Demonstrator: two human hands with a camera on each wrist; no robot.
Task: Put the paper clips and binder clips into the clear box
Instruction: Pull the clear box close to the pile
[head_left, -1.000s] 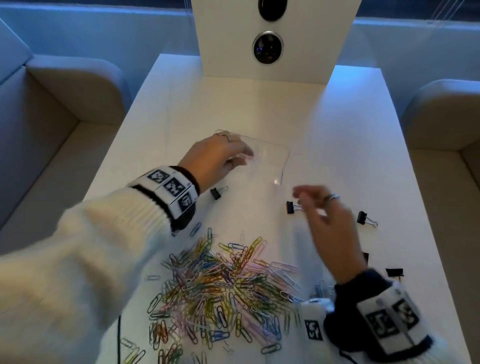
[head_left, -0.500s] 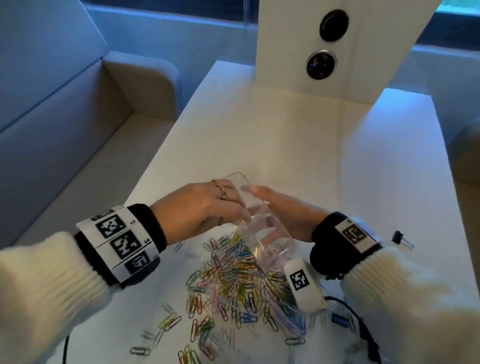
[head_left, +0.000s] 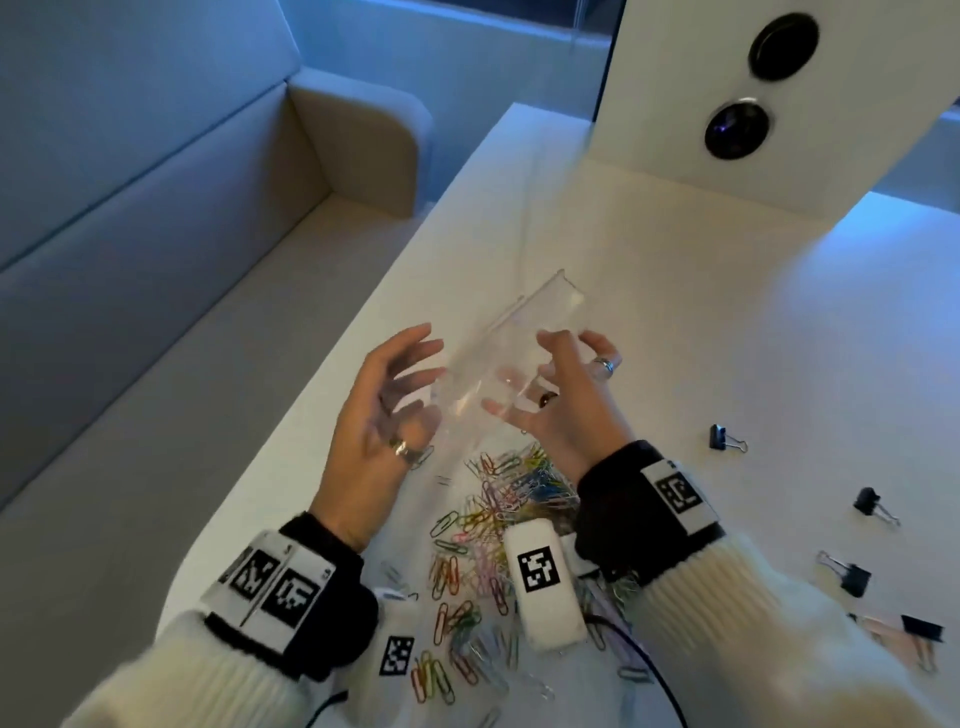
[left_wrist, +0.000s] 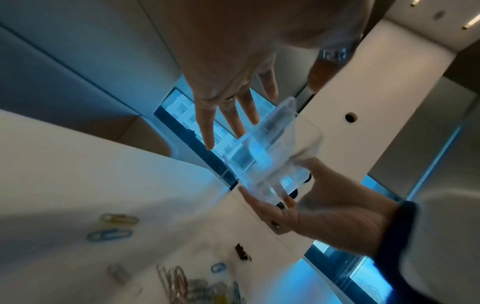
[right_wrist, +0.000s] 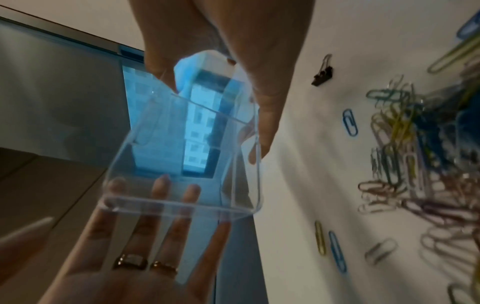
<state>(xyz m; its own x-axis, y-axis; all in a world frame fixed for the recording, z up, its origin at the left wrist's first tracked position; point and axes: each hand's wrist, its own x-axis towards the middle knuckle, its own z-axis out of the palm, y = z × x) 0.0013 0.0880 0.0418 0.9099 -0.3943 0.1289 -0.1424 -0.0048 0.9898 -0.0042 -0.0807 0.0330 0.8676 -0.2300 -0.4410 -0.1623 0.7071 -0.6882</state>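
Note:
The clear box (head_left: 511, 345) is empty and hangs tilted in the air over the table. My right hand (head_left: 550, 374) grips its near end, thumb on one wall and fingers on the other (right_wrist: 215, 86). My left hand (head_left: 410, 374) is beside it, fingers straight and spread, their tips (left_wrist: 249, 115) at the box's side (left_wrist: 270, 148); real contact is unclear. Coloured paper clips (head_left: 498, 509) lie heaped below my wrists (right_wrist: 405, 144). Several black binder clips (head_left: 722, 439) are scattered on the table to the right (head_left: 852, 577).
A white upright panel (head_left: 675, 78) with two dark round lenses stands at the table's far end. A grey bench seat (head_left: 156, 260) runs along the table's left edge (head_left: 322, 415). A black cable (head_left: 654, 670) trails from my right wrist.
The box has come up off the table and tilted. My right hand left the binder clips and took hold of it; my left hand released it and opened.

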